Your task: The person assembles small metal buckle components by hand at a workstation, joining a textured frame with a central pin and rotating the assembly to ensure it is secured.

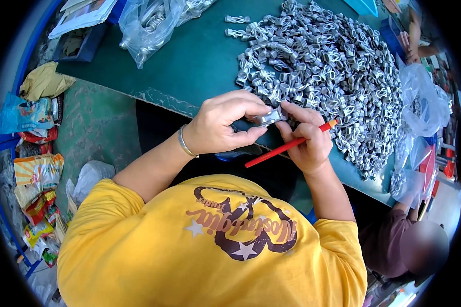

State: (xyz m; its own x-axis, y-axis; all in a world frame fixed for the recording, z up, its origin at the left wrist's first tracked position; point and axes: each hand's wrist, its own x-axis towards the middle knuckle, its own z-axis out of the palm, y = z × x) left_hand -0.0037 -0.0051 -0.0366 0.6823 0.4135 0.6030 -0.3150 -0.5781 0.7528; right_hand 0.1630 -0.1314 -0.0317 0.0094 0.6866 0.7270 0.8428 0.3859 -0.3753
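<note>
Between my two hands, just over the table's near edge, is a small shiny silver metal part (pixel 270 118) with a loop-like shape. My left hand (pixel 225 121) pinches its left side between thumb and fingertips. At its right side, the thumb and forefinger of my right hand (pixel 307 135) touch it too. Tucked through the fingers of that same hand is a red pencil-like marker (pixel 276 153), slanting up to an orange-brown end at the right. Beyond my hands spreads a big heap of similar silver metal parts (pixel 322 66), some ribbed, some looped.
The green table (pixel 189 61) carries a clear plastic bag (pixel 151 25) of metal parts at back left, beside a blue bin (pixel 82 48). More clear bags (pixel 420 97) hang at the right. Other people are at the right edge. Crumpled packaging (pixel 38 169) lines the left side.
</note>
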